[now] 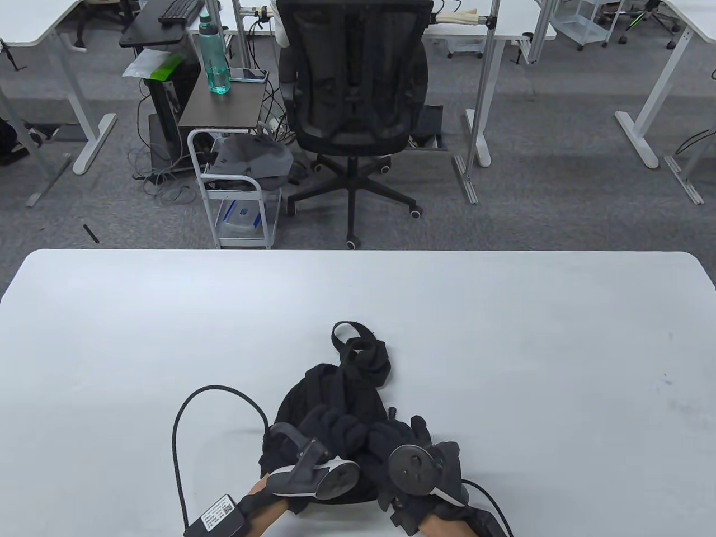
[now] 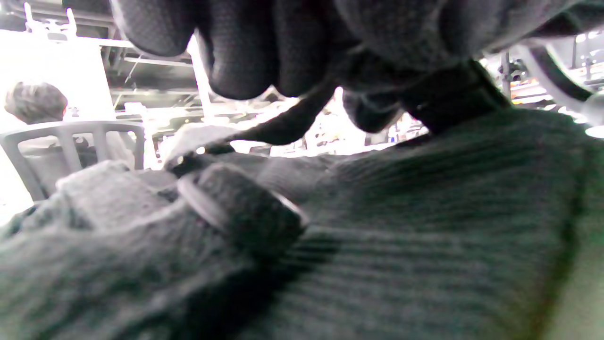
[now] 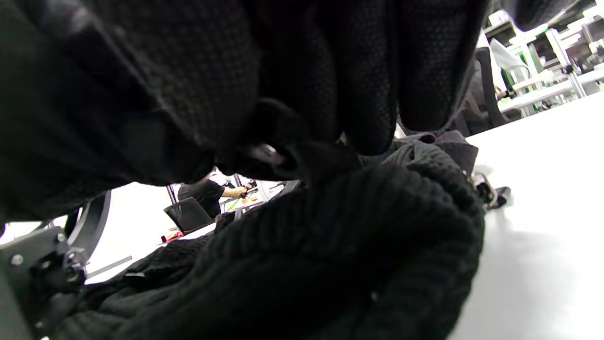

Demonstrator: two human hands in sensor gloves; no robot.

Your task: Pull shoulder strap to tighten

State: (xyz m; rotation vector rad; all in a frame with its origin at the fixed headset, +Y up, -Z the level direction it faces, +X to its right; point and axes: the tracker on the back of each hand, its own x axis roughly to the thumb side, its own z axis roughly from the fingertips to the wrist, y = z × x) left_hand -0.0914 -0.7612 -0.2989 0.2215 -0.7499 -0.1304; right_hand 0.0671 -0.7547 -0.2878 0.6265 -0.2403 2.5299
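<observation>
Presently on the white surface [image 1: 503, 335], near its front edge: black knit garment or bag [image 1: 330, 403], bunched, shoulder strap [image 1: 358, 349] looped at its far end. Left hand [image 1: 313, 447] and right hand [image 1: 411, 447] resting side by side on the fabric. Left fingers [image 2: 240, 52] curled over a thin strap beside a buckle [image 2: 240, 208]; actual grip cannot be told. Right fingers [image 3: 368, 71] clenched around a dark strap piece. Advised handling: pin the body with one hand, draw the loose end straight through the buckle, steady tension, no twisting.
</observation>
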